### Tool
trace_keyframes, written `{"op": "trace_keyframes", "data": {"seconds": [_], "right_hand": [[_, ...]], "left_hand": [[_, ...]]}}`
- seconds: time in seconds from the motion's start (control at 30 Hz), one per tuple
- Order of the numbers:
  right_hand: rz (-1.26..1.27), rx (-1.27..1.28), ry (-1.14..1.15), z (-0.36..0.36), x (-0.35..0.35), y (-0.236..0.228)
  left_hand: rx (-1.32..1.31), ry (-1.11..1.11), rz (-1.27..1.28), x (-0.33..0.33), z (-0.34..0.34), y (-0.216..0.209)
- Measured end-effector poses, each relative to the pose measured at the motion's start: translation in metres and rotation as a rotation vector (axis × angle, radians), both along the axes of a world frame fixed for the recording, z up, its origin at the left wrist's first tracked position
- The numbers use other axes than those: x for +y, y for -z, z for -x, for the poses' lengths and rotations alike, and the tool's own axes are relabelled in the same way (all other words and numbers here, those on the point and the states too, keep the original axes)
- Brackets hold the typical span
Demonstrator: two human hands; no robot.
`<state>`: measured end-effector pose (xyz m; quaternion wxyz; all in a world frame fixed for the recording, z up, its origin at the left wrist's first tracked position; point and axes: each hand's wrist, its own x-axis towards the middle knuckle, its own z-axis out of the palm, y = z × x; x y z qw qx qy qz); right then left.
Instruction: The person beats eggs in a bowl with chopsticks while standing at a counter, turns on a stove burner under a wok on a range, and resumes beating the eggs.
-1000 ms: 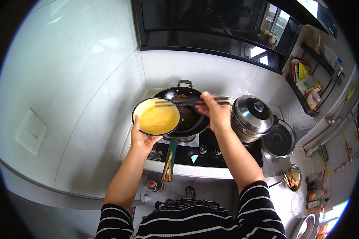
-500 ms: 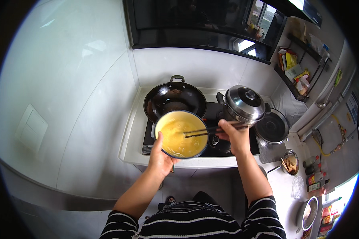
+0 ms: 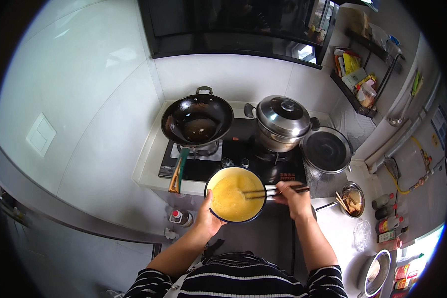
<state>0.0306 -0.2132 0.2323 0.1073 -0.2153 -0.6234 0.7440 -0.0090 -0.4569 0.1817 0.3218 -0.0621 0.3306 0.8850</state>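
My left hand [image 3: 207, 218] holds a round enamel bowl [image 3: 233, 171], cream inside with a dark rim, by its left side, thumb over the edge. Yellow liquid that looks like beaten egg [image 3: 227, 202] fills its lower part. Dark chopsticks [image 3: 256, 194] are gripped in my right hand [image 3: 294, 199], their tips dipped in the liquid. The bowl is held in front of the stove's near edge. Beyond it, to the left, a black wok [image 3: 219, 113] sits on a burner, a small shiny pool at its bottom. Its green and wooden handle [image 3: 179, 171] points toward me.
A lidded steel pot [image 3: 283, 118] stands on the right burner, beside a dark round pan [image 3: 327, 149]. Farther right are a bowl of food pieces [image 3: 353, 199], several bottles [image 3: 388, 224] and a metal basin [image 3: 375, 273]. A range hood [image 3: 233, 44] overhangs the stove; a capped bottle [image 3: 181, 217] stands low left.
The bowl and both hands have drawn back toward me, away from over the wok and stove. The wok's handle now shows. The chopsticks stay in the liquid.
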Motion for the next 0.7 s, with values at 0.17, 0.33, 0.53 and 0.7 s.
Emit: {"op": "trace_keyframes", "data": {"seconds": [0.17,0.33,0.53,0.7], "right_hand": [[0.050,0.027,0.103,-0.021,0.032,0.030],[0.076,0.041,0.096,-0.029,0.045,0.041],[0.057,0.069,0.039,-0.033,0.050,0.039],[0.189,0.042,0.025,-0.035,0.048,0.043]], "left_hand": [[-0.011,-0.054,-0.002,0.034,-0.031,0.028],[-0.062,-0.175,0.043,0.063,-0.061,0.028],[-0.067,-0.206,0.021,0.063,-0.074,0.030],[-0.027,-0.286,0.066,0.055,-0.077,0.031]]}}
